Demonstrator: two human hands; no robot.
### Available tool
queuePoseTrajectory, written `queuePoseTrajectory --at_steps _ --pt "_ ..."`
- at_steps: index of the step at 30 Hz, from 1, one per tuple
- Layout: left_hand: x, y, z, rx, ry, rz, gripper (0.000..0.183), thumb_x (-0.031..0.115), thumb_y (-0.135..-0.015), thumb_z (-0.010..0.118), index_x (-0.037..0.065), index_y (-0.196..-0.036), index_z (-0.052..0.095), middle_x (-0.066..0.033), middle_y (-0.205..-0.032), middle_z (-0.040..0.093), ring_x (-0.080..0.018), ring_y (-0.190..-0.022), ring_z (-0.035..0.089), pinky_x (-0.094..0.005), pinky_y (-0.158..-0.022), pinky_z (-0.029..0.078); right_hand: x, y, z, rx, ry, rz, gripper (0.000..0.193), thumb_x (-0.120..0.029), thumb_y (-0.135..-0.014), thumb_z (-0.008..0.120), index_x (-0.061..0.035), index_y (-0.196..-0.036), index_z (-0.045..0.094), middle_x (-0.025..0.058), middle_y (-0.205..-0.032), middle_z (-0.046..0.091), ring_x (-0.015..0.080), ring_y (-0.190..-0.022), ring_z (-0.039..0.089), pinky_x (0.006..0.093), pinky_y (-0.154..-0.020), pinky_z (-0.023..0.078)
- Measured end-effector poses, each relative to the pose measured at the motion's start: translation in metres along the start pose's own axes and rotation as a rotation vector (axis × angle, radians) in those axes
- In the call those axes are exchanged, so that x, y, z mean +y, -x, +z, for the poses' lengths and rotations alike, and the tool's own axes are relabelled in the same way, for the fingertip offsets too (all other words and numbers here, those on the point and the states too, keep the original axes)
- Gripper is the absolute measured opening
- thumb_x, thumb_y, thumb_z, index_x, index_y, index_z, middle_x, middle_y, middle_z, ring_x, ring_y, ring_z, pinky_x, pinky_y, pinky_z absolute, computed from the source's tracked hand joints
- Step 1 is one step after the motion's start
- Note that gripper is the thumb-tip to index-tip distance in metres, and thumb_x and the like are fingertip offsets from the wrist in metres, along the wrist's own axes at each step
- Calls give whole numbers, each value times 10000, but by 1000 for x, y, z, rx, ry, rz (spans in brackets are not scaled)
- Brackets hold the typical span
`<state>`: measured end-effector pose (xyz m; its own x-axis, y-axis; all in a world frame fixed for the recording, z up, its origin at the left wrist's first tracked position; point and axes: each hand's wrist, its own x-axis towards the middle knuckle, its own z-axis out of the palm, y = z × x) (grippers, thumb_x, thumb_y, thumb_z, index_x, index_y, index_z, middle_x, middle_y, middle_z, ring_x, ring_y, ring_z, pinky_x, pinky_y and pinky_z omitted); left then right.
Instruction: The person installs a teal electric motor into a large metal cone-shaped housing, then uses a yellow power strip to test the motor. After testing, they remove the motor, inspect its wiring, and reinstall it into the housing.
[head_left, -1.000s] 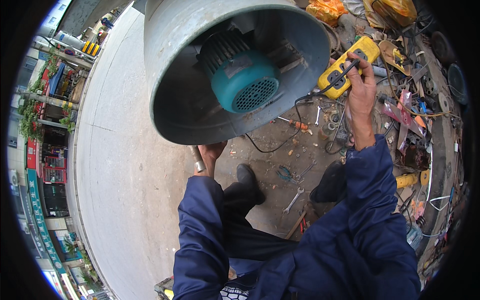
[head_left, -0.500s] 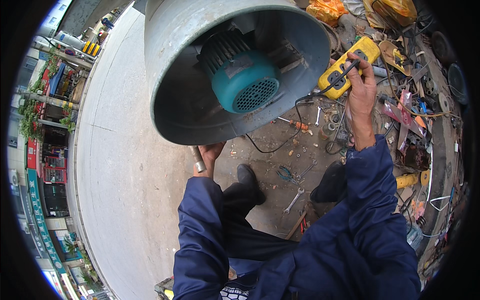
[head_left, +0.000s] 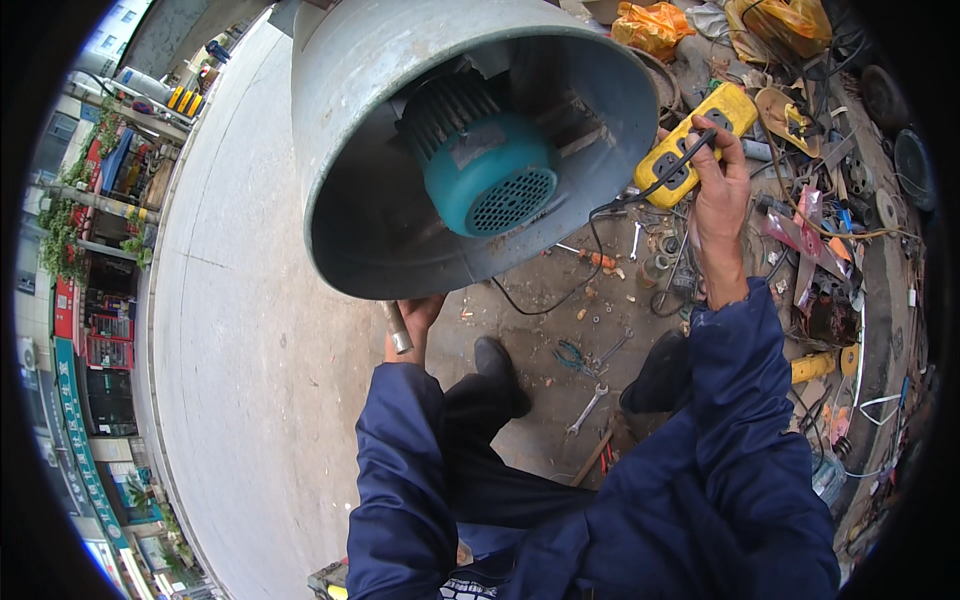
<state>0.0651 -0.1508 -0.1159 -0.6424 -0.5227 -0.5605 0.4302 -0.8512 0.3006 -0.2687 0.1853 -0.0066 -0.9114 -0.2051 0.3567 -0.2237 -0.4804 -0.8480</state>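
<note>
Dark blue sleeves point(head_left: 400, 470) lead up to two bare hands. Compared with half a second ago, almost everything near lies slightly lower in the view, which I think comes from a small movement of the head; the hold of both hands looks the same, so the work seems steady.

The left hand point(head_left: 424, 316) is under the lower rim of the grey metal drum point(head_left: 375, 75). Its fingers go behind that rim, so I cannot tell how they are bent. Beside it is a short metal pipe point(head_left: 398, 328); whether the hand holds it is not clear.

The right hand point(head_left: 722, 195) is near the drum's right edge, with its fingers closed on the end of a black cord point(head_left: 707, 138), over the yellow power strip point(head_left: 741, 100). Some skin shows at the strip's left edge, but I cannot say whose finger it is. Inside the drum sits a green motor point(head_left: 498, 175).

On the ground, between the boots point(head_left: 497, 368), are pliers point(head_left: 571, 355) and a wrench point(head_left: 587, 410). The slack cord hangs above the ground, near a screwdriver point(head_left: 600, 259). Scrap parts crowd the ground's right edge; at its far right corner is an orange bag point(head_left: 655, 28).
</note>
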Motion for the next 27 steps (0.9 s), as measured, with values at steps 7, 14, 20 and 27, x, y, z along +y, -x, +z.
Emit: queuePoseTrajectory --at_steps 7,14,20,27 --pt "-1 0 -5 -96 -65 3 360 295 -1043 606 36 -1289 654 -127 -1294 709 -298 -1193 669 -450 -1056 555 -4 2 4 1 -19 8 293 -99 -1009 689 1 -1284 671 71 -1226 672 126 -1089 625 289 -1005 501" --pt "-2 1 -6 -243 -70 -78 439 422 -1050 499 93 -1295 657 -94 -1277 729 -270 -1148 704 -427 -972 588 -10 4 8 -24 -88 20 293 -76 -1010 671 13 -1288 649 95 -1228 668 179 -1061 687 312 -979 544" --pt "-5 1 -7 -195 -144 -30 419 404 -1043 514 93 -1281 665 -82 -1241 747 -258 -1108 723 -405 -933 604 -7 3 7 -3 -37 -4 287 -93 -1023 676 8 -1289 644 88 -1214 660 205 -1072 704 324 -975 559" --pt "-6 -4 -16 -288 -321 15 261 274 -1013 558 106 -1182 663 -55 -1139 712 -228 -1022 668 -364 -882 543 -7 6 4 -26 -83 29 275 -109 -1043 661 -12 -1300 635 97 -1210 640 256 -1137 707 349 -986 564"
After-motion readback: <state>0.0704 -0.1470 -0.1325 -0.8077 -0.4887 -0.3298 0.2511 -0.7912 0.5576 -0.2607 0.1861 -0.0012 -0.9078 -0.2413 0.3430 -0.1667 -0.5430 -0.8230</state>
